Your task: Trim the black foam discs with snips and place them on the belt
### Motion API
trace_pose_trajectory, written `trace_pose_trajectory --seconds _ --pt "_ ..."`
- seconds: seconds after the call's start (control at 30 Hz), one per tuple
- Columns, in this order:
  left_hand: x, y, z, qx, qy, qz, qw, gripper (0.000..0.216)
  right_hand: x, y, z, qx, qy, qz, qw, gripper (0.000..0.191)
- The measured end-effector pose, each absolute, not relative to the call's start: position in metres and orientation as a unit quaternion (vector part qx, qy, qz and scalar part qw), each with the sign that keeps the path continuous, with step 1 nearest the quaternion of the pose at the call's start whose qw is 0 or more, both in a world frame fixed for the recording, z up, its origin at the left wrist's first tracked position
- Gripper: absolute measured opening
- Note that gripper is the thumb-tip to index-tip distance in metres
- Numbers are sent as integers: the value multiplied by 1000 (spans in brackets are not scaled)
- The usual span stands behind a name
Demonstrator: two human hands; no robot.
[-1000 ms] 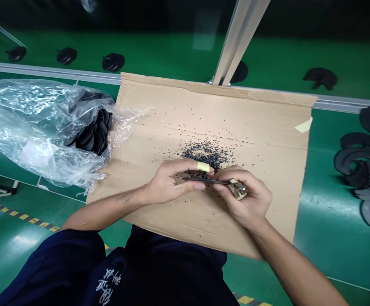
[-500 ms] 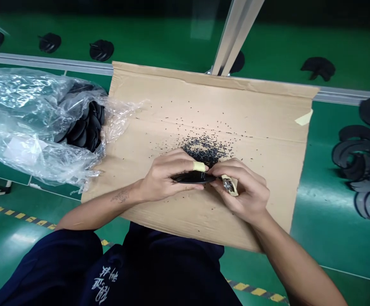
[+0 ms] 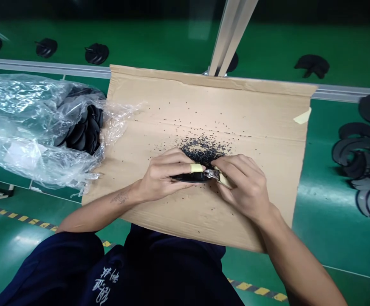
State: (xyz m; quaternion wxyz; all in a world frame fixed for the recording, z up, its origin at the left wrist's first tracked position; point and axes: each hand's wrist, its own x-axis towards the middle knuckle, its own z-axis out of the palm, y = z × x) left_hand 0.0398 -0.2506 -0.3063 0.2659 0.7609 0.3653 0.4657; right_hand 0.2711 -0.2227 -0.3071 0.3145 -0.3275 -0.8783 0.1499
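My left hand (image 3: 165, 174) is closed on a thin black curved plastic part (image 3: 189, 177), thumb and fingers pinching it from both sides. Yellow tape wraps one finger of that hand. In my right hand (image 3: 244, 180) is a small pair of cutting pliers (image 3: 213, 174) with pale yellow handles. Its metal jaws point left and meet the right end of the black part; whether they are shut on it I cannot tell. Just beyond both hands lies a heap of tiny black bits (image 3: 204, 148), scattered over a cardboard sheet (image 3: 146, 216).
A clear plastic bag (image 3: 19, 110) at the left holds many black parts (image 3: 83, 131). Loose black curved pieces (image 3: 358, 144) lie on the green surface at the right. Behind the cardboard stands a metal post (image 3: 232, 38), with more black pieces (image 3: 314, 66) beyond the rail.
The pliers have turned in my right hand, and their jaws now reach the end of the black part. My right fingertips have moved off that part. My left hand keeps its hold.
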Motion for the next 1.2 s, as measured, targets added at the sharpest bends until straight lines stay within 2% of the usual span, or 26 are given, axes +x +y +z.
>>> trace_pose_trajectory --seconds 0.27,0.73,0.83,0.93,1.07,1.2 --pt "39 -250 -307 766 358 467 258 28 270 -224 -304 -325 -878 131 326 19" --pt "42 -252 -310 750 366 475 278 25 270 -226 -300 -330 -898 -37 289 20" --pt "42 -252 -310 750 368 472 282 24 270 -226 -301 -326 -902 -63 276 15" --pt "43 -252 -309 749 368 467 293 24 271 -226 -303 -318 -903 -12 288 11" --pt "43 -251 -308 749 379 462 286 23 273 -225 -306 -314 -883 108 332 15" --pt "43 -251 -306 756 380 460 270 29 273 -223 -307 -350 -881 71 311 16"
